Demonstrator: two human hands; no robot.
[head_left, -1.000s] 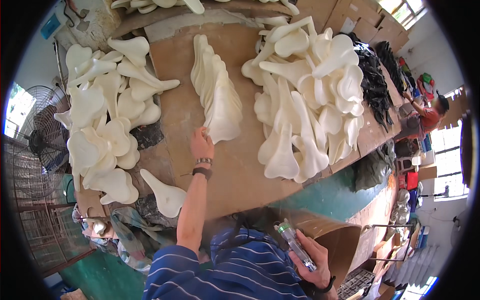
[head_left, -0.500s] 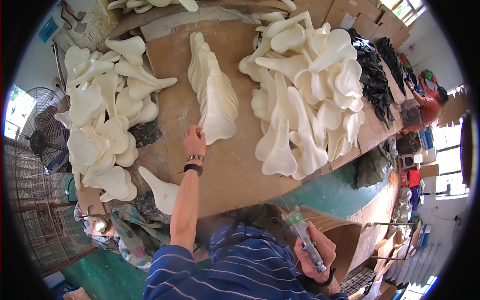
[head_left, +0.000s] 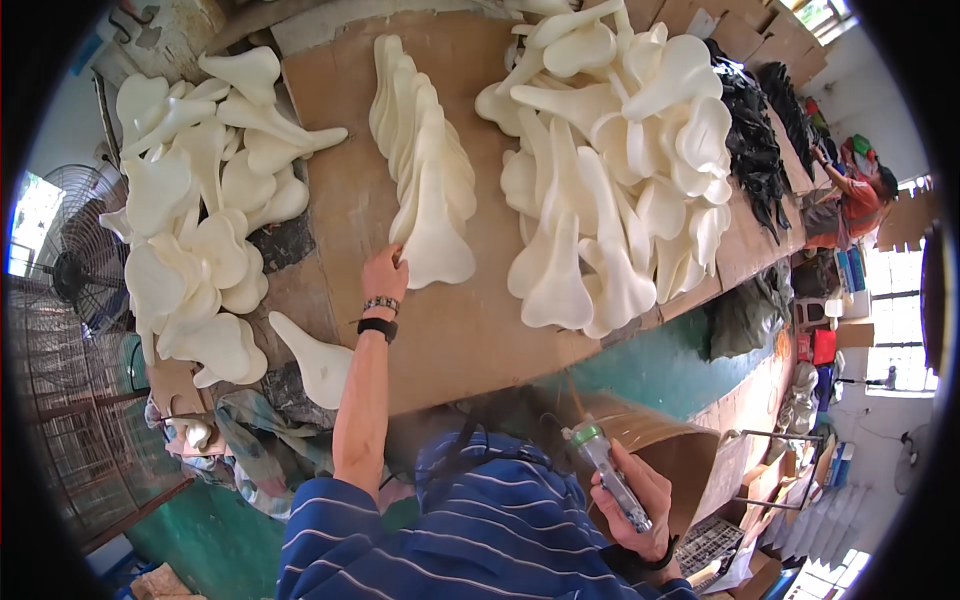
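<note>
1. Two hands: at centre, the left hand (head_left: 385,275) has curled fingers at the left edge of one row (head_left: 437,245) of overlapping cream saddle-shaped pieces; I cannot tell if it grips. At lower right, the right hand (head_left: 643,497) grips one green-topped tool (head_left: 609,474).
2. Two heaps: left heap (head_left: 160,275), right heap (head_left: 600,270); overlap prevents exact counts. One loose piece (head_left: 316,366), lower left.
3. Bare table (head_left: 480,335) separates row from heaps, reaching the near edge.

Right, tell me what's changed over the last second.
The left hand has drawn the front white piece of the stack slightly toward the person. The right hand shifted slightly rightward with the green-topped tool. The left pile, right pile and lone piece stayed put.
</note>
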